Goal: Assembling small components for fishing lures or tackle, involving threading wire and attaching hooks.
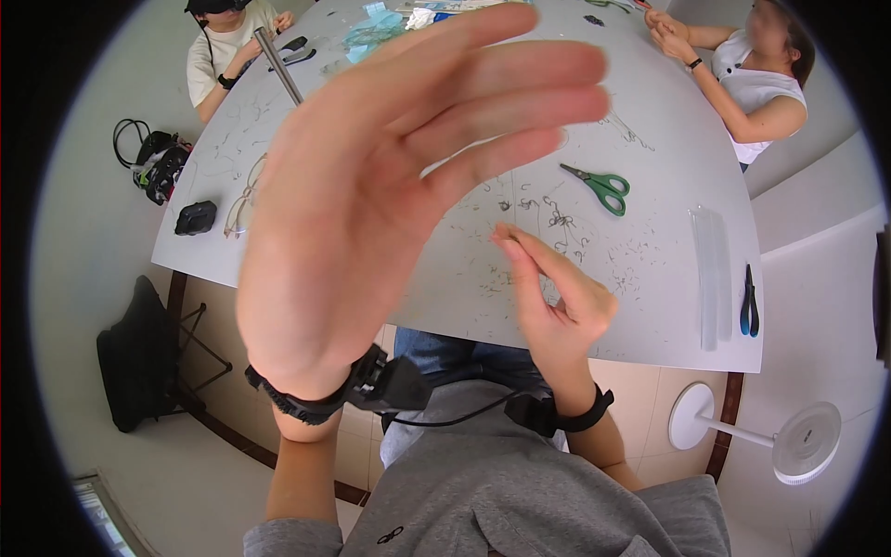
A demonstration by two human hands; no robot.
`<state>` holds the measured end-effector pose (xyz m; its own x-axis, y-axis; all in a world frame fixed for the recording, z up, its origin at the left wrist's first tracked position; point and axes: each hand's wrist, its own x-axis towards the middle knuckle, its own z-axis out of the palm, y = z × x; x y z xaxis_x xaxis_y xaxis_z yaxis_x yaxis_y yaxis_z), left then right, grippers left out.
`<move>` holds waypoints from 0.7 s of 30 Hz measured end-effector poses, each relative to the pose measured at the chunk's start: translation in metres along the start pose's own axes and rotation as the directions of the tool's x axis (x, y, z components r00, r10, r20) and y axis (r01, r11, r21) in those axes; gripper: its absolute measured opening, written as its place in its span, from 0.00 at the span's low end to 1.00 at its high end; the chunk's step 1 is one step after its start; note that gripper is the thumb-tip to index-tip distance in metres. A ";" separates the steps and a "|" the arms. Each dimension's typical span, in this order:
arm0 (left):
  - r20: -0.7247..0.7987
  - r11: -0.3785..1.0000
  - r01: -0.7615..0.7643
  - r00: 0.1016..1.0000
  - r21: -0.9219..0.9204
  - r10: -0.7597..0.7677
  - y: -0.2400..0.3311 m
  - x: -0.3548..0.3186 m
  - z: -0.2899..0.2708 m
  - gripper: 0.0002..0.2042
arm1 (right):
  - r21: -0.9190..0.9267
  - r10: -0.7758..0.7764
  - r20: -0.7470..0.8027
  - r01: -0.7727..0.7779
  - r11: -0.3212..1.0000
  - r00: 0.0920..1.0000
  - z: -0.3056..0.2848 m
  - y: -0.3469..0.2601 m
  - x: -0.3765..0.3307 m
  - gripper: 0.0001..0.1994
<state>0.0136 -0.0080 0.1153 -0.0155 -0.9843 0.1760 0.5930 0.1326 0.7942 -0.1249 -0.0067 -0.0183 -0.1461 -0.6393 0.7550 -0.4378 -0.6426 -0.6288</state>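
White tabletop (pixel 664 311) carries tangled dark strands (pixel 560 221), just right of the right hand (pixel 561 302). Its grip is pinched together; contents indistinguishable. Left hand (pixel 339 200): grip spread.

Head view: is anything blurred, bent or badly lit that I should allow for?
Head view: the raised left hand looms large, slightly soft, hiding part of the pale grey table; head view, toward the dark rim: the table's right edge bows; head view, overall: bright, fairly even light, with the green-handled metal scissors reading clearly, but detail at the pinched right hand is too small to tell.
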 end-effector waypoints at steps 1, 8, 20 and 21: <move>0.033 0.996 0.037 0.999 -0.084 -0.034 0.002 -0.004 -0.009 0.23 | 0.003 -0.042 0.002 0.042 0.999 0.999 -0.003 0.003 0.002 0.06; 0.541 0.836 0.395 0.829 -0.381 -0.144 -0.020 -0.045 -0.079 0.30 | -0.034 -0.244 0.197 0.255 0.966 0.950 -0.030 0.019 0.020 0.07; 0.322 0.854 -0.418 0.891 0.310 0.319 -0.057 -0.042 -0.047 0.24 | 0.000 -0.474 0.508 0.551 0.835 0.719 -0.043 -0.002 0.027 0.12; 0.296 0.745 -0.405 0.912 0.529 0.285 -0.058 -0.043 -0.045 0.22 | -0.015 -0.457 0.540 0.552 0.834 0.706 -0.047 -0.004 0.030 0.12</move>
<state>0.0162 0.0211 0.0358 -0.0838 -0.8249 0.5591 0.0221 0.5594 0.8286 -0.1687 -0.0034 0.0158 0.5764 -0.3858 0.7203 -0.4590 -0.8822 -0.1052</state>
